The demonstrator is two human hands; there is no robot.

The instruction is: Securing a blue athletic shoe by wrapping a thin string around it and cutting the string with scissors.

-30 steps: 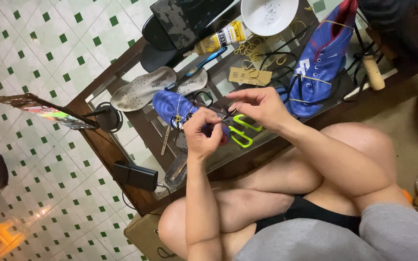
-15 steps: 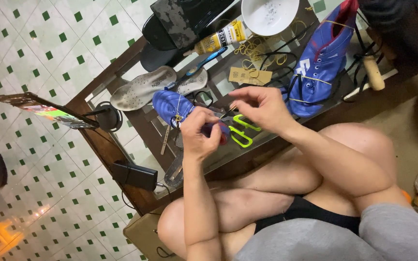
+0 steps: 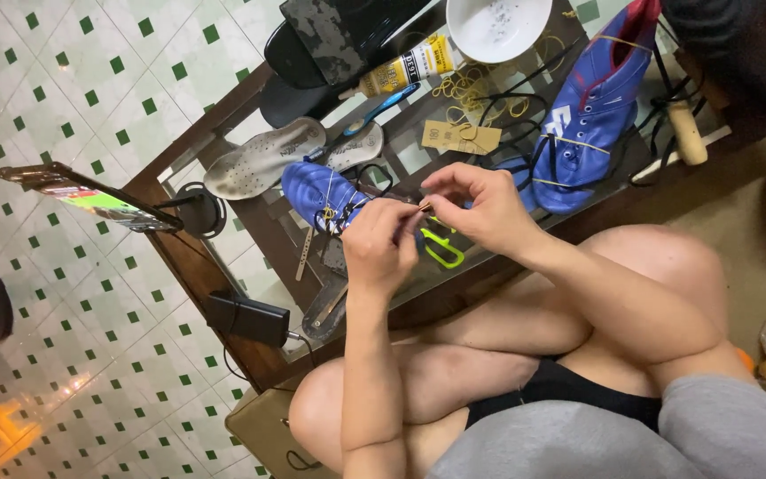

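A small blue shoe (image 3: 316, 191) with yellow thread through it lies on the glass-topped table (image 3: 223, 275). My left hand (image 3: 381, 248) is closed just to the shoe's right, fingers pinched, apparently on the thread. My right hand (image 3: 482, 208) faces it, pinching a thin needle-like tool (image 3: 425, 208) between thumb and forefinger. The two hands nearly touch at the fingertips. Neon-green scissors (image 3: 443, 250) lie on the glass under my hands, partly hidden. A larger blue high-top shoe (image 3: 597, 106) laced with black cord stands to the right.
On the table are two pale insoles (image 3: 263, 160), a white bowl (image 3: 498, 22), a yellow glue bottle (image 3: 401, 66), rubber bands (image 3: 472, 87), a cardboard tag (image 3: 461, 137) and a wooden-handled tool (image 3: 689, 133). A phone on a stand (image 3: 90, 200) and a black adapter (image 3: 246, 318) are at the left.
My hands stay in the same spot; the fingers shift slightly around the needle and thread. Nothing else has moved.
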